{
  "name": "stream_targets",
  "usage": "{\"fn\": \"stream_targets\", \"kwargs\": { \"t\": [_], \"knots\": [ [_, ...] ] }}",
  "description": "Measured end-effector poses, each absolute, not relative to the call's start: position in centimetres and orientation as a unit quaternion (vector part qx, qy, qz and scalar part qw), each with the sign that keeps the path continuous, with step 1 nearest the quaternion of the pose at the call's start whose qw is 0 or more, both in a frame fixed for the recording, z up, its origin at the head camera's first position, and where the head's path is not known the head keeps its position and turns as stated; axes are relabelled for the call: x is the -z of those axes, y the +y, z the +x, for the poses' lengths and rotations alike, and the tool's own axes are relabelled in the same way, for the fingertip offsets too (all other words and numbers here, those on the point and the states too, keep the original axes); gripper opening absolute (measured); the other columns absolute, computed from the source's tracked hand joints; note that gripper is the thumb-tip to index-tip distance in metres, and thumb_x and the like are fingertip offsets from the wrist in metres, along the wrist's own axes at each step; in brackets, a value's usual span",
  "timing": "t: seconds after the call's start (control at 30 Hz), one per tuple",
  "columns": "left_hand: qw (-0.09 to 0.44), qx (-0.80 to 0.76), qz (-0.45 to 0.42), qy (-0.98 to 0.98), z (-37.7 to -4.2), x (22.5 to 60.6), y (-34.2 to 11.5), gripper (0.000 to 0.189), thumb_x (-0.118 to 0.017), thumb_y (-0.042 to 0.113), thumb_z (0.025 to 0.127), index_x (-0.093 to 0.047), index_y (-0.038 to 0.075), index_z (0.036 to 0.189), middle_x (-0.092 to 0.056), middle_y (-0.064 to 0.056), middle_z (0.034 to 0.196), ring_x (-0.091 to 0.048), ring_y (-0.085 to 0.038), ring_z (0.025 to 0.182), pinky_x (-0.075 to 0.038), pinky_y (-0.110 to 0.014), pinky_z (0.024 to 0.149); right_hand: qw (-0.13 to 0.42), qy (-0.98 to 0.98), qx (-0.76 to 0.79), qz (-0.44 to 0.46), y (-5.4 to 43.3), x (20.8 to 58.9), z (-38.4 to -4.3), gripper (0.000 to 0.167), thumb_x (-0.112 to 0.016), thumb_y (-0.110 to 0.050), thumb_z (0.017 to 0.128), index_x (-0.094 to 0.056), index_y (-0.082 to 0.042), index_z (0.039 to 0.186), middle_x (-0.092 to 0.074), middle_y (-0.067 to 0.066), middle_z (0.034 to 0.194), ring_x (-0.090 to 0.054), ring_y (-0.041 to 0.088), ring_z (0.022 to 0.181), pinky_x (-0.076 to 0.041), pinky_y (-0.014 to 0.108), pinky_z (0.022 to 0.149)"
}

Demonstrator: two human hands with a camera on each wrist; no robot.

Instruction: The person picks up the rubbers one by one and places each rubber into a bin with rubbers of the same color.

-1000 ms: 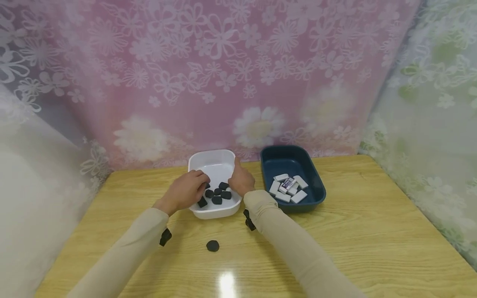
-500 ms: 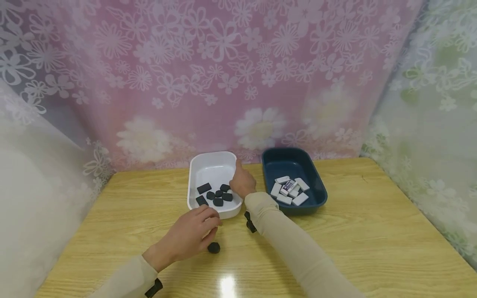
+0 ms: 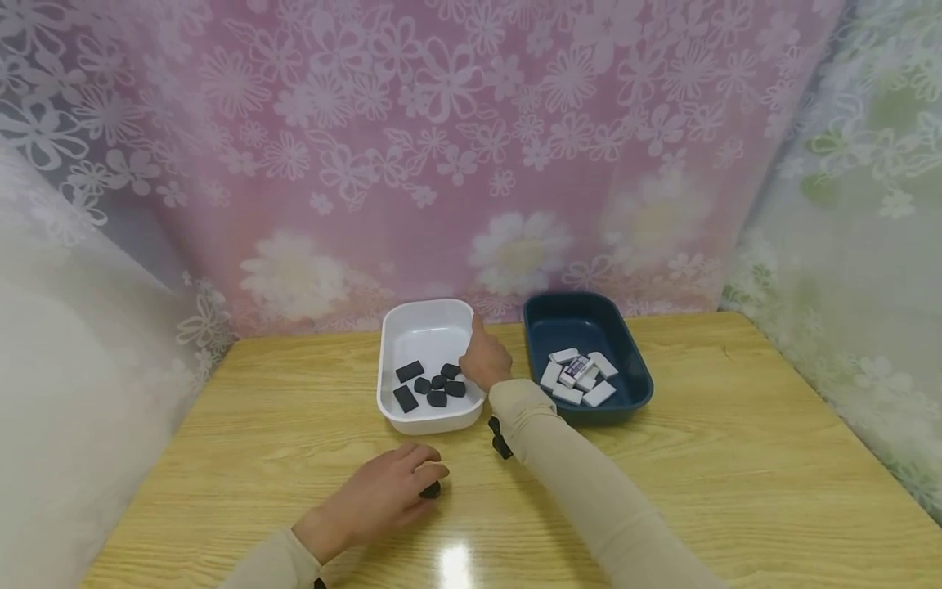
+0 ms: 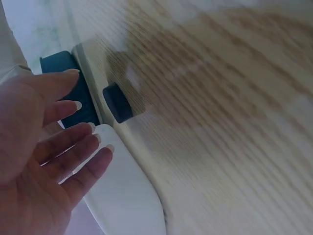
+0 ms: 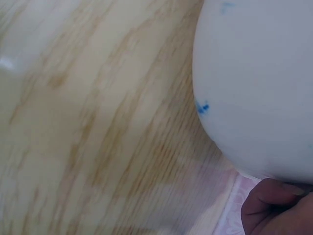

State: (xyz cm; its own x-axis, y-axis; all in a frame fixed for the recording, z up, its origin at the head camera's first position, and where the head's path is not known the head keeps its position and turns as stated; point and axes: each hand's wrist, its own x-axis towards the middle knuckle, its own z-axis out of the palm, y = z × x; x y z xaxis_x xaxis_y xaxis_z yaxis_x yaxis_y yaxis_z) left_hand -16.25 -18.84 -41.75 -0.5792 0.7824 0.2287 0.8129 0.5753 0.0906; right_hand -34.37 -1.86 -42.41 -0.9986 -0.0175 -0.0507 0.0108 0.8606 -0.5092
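My left hand (image 3: pixel 377 496) is low over the table by a small black, rounded, flat-faced piece (image 3: pixel 432 491). In the left wrist view the fingers of the left hand (image 4: pixel 51 152) are extended, and a visible gap separates them from the black piece (image 4: pixel 118 103). My right hand (image 3: pixel 486 358) grips the right rim of a white plastic tub (image 3: pixel 434 424), its thumb pointing away along the edge. Curled fingers of the right hand (image 5: pixel 281 210) show at the tub's edge in the right wrist view. Several black pieces, some oblong and some rounded, lie in the tub.
A dark blue tub (image 3: pixel 616 406) stands right of the white one, holding several white blocks like erasers (image 3: pixel 599 394), one with a purple printed band. The wooden table (image 3: pixel 736 458) backs onto a pink flowered curtain (image 3: pixel 412 204).
My left hand has left the white tub, where an oblong black piece now lies uncovered, and come down to the loose black piece on the table. The right hand stays on the rim.
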Motion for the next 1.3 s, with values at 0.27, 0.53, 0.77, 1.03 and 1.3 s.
{"fn": "stream_targets", "kwargs": {
  "t": [0.27, 0.53, 0.77, 1.03, 1.3],
  "knots": [
    [0.045, 0.085, -0.450, -0.888, -15.9, 42.1, -18.6, 0.014, -0.072, 0.017, 0.086, -0.068, 0.017, 0.099, -0.055, 0.004, 0.101, -0.051, -0.011, 0.092, -0.047, -0.021, 0.077, 0.024, 0.963, 0.268, -0.003, -1.8, 42.4, -34.3, 0.077, -0.067, -0.013, 0.086, -0.023, -0.013, 0.150, -0.065, 0.018, 0.109, -0.064, 0.033, 0.092, -0.051, 0.047, 0.077],
    [0.026, 0.092, -0.430, -0.898, -16.2, 42.4, -18.1, 0.012, -0.072, 0.011, 0.084, -0.070, 0.019, 0.092, -0.054, 0.007, 0.094, -0.049, -0.009, 0.085, -0.045, -0.021, 0.074, 0.028, 0.964, 0.265, 0.002, -1.8, 42.6, -34.4, 0.078, -0.067, -0.014, 0.086, -0.023, -0.012, 0.150, -0.066, 0.017, 0.104, -0.065, 0.032, 0.087, -0.052, 0.046, 0.075],
    [-0.005, 0.122, -0.417, -0.901, -17.1, 42.2, -18.0, 0.017, -0.074, 0.005, 0.080, -0.072, 0.017, 0.091, -0.054, 0.008, 0.086, -0.051, -0.006, 0.080, -0.046, -0.020, 0.073, 0.027, 0.962, 0.271, 0.003, -1.7, 42.4, -34.4, 0.077, -0.068, -0.013, 0.085, -0.024, -0.013, 0.149, -0.065, 0.018, 0.106, -0.064, 0.033, 0.089, -0.051, 0.047, 0.076],
    [-0.026, 0.120, -0.419, -0.900, -17.4, 42.0, -18.1, 0.015, -0.073, 0.006, 0.082, -0.070, 0.017, 0.092, -0.054, 0.008, 0.088, -0.051, -0.007, 0.082, -0.046, -0.021, 0.076, 0.023, 0.964, 0.266, 0.003, -1.9, 42.6, -34.5, 0.076, -0.067, -0.013, 0.086, -0.024, -0.013, 0.149, -0.065, 0.017, 0.106, -0.065, 0.032, 0.089, -0.052, 0.046, 0.075],
    [-0.005, 0.158, -0.433, -0.888, -17.9, 40.8, -18.7, 0.014, -0.071, 0.005, 0.084, -0.069, 0.016, 0.094, -0.053, 0.008, 0.091, -0.052, -0.005, 0.083, -0.046, -0.020, 0.074, 0.025, 0.966, 0.257, 0.003, -1.8, 42.6, -34.5, 0.077, -0.068, -0.015, 0.086, -0.024, -0.013, 0.149, -0.065, 0.017, 0.107, -0.065, 0.032, 0.089, -0.052, 0.045, 0.074]
  ]
}}
